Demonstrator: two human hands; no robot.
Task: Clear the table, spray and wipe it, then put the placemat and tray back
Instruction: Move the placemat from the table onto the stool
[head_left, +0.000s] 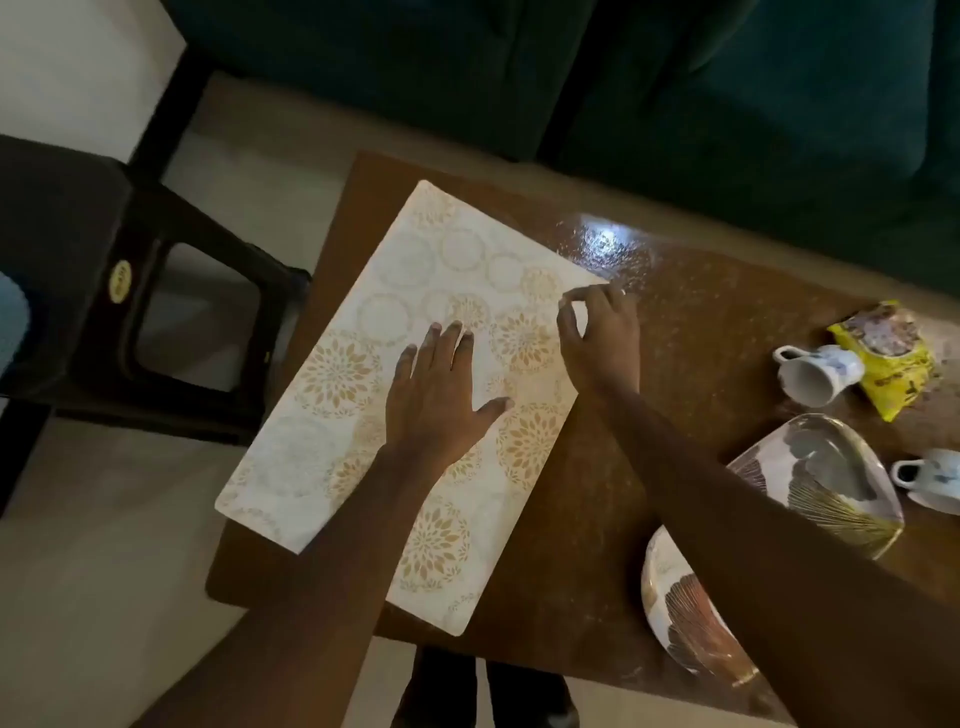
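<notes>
On table (649, 467), placemat (322, 441) lengthwise, askew

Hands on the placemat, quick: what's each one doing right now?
Left hand: open, pressed flat on the placemat, gripping nothing.
Right hand: fingertips pinched at the placemat's far corner edge.

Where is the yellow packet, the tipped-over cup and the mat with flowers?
yellow packet (891, 358), head view, middle of the wrapper.
tipped-over cup (821, 374), head view, its white side.
mat (332, 374), head view, a gold flower left of the hands.
</notes>
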